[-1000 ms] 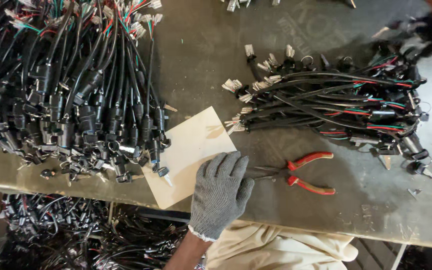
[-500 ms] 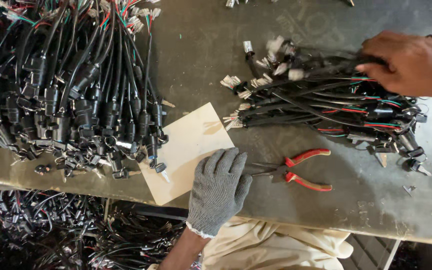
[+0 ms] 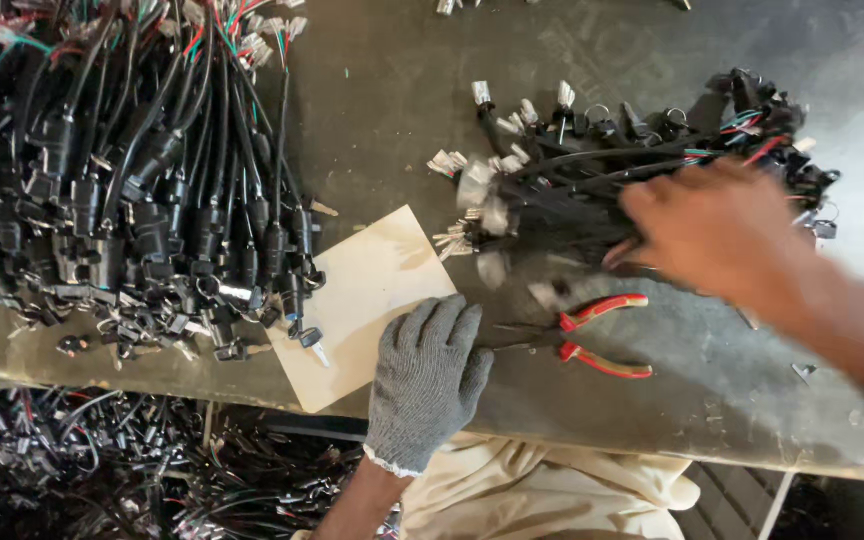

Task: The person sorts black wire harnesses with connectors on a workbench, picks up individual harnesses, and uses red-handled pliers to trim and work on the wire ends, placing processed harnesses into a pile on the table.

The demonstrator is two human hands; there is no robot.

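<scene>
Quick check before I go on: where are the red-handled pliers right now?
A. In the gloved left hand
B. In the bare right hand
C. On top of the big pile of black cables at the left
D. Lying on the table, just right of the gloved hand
D: the red-handled pliers lie flat on the table beside the gloved left hand, while the bare right hand is over the smaller cable bundle.

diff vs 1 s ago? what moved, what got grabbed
The bare right hand came in from the upper right, took hold of the small cable bundle and is dragging it toward the near edge; both are motion-blurred. The gloved left hand stayed flat by the card. Pliers and the big cable pile did not move.
</scene>
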